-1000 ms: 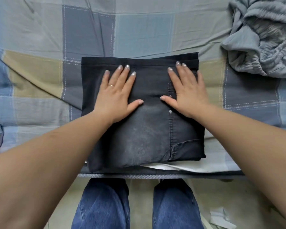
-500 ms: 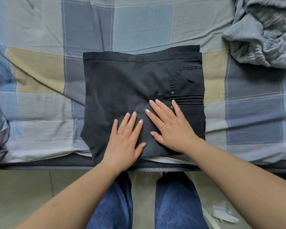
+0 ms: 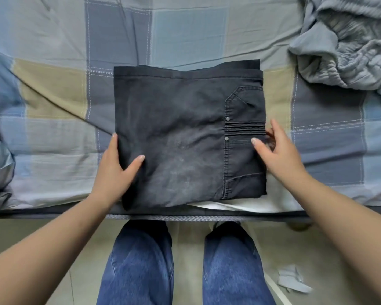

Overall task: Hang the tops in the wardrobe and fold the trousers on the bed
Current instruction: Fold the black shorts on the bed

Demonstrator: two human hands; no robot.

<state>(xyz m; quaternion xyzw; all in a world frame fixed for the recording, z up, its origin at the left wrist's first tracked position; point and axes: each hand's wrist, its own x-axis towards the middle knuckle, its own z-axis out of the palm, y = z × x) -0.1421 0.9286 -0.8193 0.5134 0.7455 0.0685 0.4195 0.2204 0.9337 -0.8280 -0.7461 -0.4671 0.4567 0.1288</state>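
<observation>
Folded trousers [image 3: 185, 133] between both hands

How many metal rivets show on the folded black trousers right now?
2, both beside the ribbed panel on the black trousers: upper rivet, lower rivet. Folds may hide others.

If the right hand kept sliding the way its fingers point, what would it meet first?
The right hand points leftward, toward the left hand, and already grips the folded dark grey trousers at their right edge, so it would likely run across or under that fabric.
</observation>
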